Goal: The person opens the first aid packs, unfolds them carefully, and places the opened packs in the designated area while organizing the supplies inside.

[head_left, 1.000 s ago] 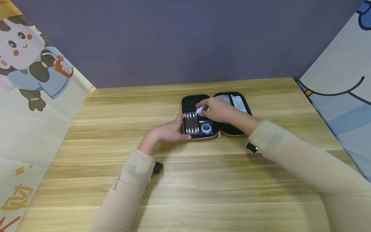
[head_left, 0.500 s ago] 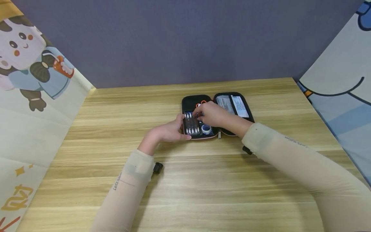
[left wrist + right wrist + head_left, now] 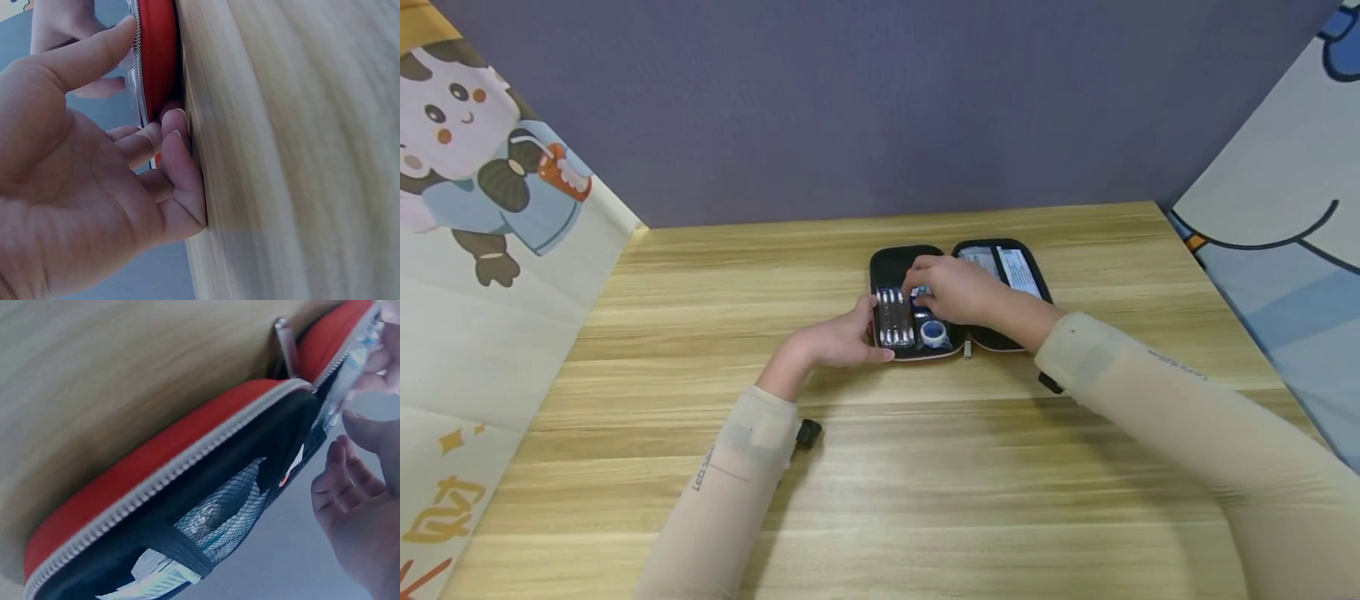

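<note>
A zippered case [image 3: 891,265] with a black inside and red shell lies unfolded on the table. My left hand [image 3: 835,337] grips its left edge, thumb at the zipper and fingers along the outer side in the left wrist view. Above the left half hovers my right hand [image 3: 958,289], its fingertips by a blue and white packet [image 3: 921,293], partly hidden. In the right wrist view, that hand's fingers [image 3: 340,481] are loosely bent, with a gap to the thumb. A pack of cotton swabs [image 3: 895,321] and a white tape roll [image 3: 933,334] lie in the left half.
The right half has a mesh pocket [image 3: 222,509] and white printed packets [image 3: 165,572] under a black strap. A zipper pull [image 3: 967,349] hangs at the front fold. Behind the wooden table [image 3: 880,467] stands a grey-purple wall [image 3: 880,108].
My right hand dipped left and down toward the swab pack, then drew back slightly up and right. It now covers the orange loops seen half a second ago. The left hand stayed put.
</note>
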Tool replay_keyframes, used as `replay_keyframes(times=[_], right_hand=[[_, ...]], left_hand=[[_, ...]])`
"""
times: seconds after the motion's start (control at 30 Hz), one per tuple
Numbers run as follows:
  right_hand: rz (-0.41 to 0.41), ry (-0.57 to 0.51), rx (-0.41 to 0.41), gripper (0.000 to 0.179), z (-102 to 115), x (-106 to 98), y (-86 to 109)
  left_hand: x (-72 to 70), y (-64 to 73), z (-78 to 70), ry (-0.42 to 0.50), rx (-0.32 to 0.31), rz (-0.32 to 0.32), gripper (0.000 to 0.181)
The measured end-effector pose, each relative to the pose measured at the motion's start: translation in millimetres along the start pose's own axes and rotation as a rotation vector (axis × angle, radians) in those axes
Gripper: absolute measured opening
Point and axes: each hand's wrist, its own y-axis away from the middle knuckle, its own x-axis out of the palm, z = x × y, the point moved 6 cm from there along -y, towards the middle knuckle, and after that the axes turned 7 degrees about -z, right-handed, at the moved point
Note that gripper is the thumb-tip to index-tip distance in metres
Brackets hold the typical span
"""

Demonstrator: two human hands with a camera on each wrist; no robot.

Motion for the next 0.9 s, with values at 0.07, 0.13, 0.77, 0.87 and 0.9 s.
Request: replay_keyframes(times=[0.07,0.13,0.77,0.87,0.9], right_hand=[[0.017,0.038,-0.05,0.028,1.7,2.9,0.6],[0.029,0.074,-0.083,0.033,2.7,6.3,0.9],[-0.14,0.154,-0.201,0.013,-8.1,-27.3,6.8],[-0.063,0.16,-0.187,0.011,-12.3,-28.5,9.8],[-0.025,0.149,-0.176,0.011,-13.5,-27.8,10.8]], left_hand=[[0.2,0.5,-0.2,0.005,-0.003,0.006,0.102],[0.2,0.7,-0.2,0.005,-0.001,0.009,0.102],[-0.8,1.4,-1.7,-0.032,-0.015,-0.006,0.107],[-0.8,2.0,-1.4,-0.03,-0.014,-0.009,0.107],[-0.9,2.3,-1.2,-0.03,-0.014,-0.01,0.107]])
